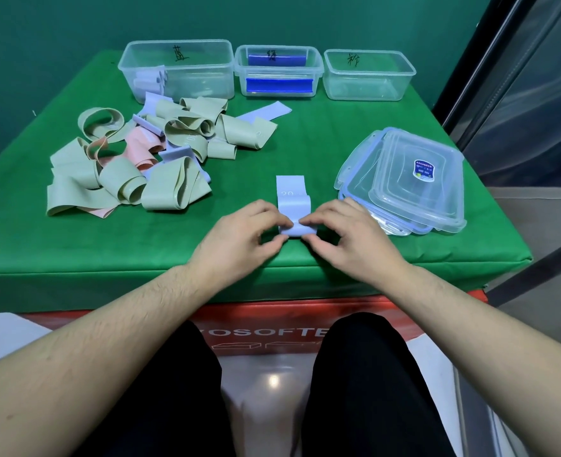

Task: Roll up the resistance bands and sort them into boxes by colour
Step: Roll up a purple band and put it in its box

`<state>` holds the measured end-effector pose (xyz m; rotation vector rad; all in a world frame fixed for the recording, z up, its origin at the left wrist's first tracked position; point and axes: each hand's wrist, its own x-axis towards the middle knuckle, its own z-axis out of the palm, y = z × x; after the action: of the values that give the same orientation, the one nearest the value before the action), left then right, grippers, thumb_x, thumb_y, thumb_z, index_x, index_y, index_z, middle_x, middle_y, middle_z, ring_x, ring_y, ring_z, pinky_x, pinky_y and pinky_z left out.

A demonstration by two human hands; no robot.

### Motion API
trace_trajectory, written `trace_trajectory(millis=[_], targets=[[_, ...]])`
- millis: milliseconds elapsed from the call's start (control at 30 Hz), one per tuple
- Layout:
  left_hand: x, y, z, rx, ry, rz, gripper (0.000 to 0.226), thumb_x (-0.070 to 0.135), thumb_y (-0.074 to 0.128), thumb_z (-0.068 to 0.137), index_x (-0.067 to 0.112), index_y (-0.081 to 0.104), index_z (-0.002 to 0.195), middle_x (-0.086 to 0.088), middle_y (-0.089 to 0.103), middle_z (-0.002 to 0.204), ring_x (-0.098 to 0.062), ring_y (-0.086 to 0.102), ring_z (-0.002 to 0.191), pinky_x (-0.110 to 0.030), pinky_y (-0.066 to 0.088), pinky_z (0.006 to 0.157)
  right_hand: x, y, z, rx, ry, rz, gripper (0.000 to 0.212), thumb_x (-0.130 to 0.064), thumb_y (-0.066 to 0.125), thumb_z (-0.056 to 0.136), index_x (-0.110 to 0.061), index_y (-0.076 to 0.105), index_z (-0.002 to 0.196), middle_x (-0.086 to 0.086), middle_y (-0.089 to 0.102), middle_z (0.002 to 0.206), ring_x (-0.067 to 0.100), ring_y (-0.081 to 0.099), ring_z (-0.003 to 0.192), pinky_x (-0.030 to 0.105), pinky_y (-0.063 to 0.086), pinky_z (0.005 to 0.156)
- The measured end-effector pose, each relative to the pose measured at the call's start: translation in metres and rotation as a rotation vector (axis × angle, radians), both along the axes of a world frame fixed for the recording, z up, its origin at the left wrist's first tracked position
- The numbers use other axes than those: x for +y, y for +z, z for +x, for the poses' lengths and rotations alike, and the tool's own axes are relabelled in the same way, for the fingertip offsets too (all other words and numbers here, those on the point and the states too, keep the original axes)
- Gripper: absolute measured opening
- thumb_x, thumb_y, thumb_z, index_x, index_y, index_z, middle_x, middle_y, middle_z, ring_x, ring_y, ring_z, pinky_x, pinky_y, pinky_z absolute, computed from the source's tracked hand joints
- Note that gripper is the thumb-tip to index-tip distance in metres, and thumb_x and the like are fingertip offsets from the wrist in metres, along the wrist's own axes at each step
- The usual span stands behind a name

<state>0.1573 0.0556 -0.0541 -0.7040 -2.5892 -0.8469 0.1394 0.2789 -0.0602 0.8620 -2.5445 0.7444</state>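
Two hands are meeting at the lower middle of the frame over a pale lilac band [293, 206], which is lying on the green cloth [305, 143] near the front edge of the table. The left hand [239, 232] and the right hand [345, 235] are each pinching the near end of the band between thumb and curled fingertips, so the near part is curving into a partial roll while the far end is lying flat, pointing toward the top of the frame. Faint printing is showing on the flat part, too pale to read. A loose pile of bands [140, 159] is sitting at the left middle, mostly sage green with some pink and lilac strips tangled in; how many are in it is hard to tell. Along the top, three clear plastic boxes are standing in a row, each with a handwritten mark: the left box [176, 70] is holding pale lilac rolls in its left end, the middle box [279, 72] is showing two bright blue strips, and the right box [368, 75] is sitting beside it. Stacked clear lids [407, 183] with a small sticker are resting at the right. Bare forearms are reaching in from the bottom corners, and dark trousers are filling the lower frame.
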Motion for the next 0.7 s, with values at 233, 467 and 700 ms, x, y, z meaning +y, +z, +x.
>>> trace_trajectory(millis=[233,467,700], targets=[[-0.0008,-0.0063,0.0072,-0.006,0.015,-0.008,0.018,0.025,0.072,0.087,0.022,0.072,0.105,0.012,0.063,0.105,0.011,0.047,0.064,-0.014,0.035,0.062,-0.0006,-0.0039,0.0081,0.004,-0.029,0.005,0.032,-0.042,0.059,0.088,-0.023,0.073,0.11,-0.005,0.062,0.1,0.019,0.05,0.091,0.041,0.045,0.084],[0.0016,-0.005,0.0058,-0.073,0.051,0.022,0.024,0.028,0.07,0.087,0.024,0.07,0.112,0.014,0.057,0.108,0.006,0.048,0.064,-0.008,0.032,0.063,-0.0032,-0.0043,0.0053,0.006,-0.015,-0.009,0.022,-0.032,0.066,0.088,-0.021,0.069,0.107,-0.005,0.063,0.1,0.021,0.055,0.091,0.041,0.046,0.084],[0.0037,-0.0037,0.0027,-0.073,0.058,-0.006,0.021,0.024,0.071,0.087,0.024,0.069,0.108,0.014,0.055,0.114,0.008,0.048,0.062,-0.021,0.035,0.062,-0.008,-0.0012,0.0038,0.0,-0.077,-0.002,0.027,-0.038,0.059,0.086,-0.023,0.072,0.104,-0.007,0.062,0.101,0.02,0.05,0.092,0.041,0.043,0.084]])
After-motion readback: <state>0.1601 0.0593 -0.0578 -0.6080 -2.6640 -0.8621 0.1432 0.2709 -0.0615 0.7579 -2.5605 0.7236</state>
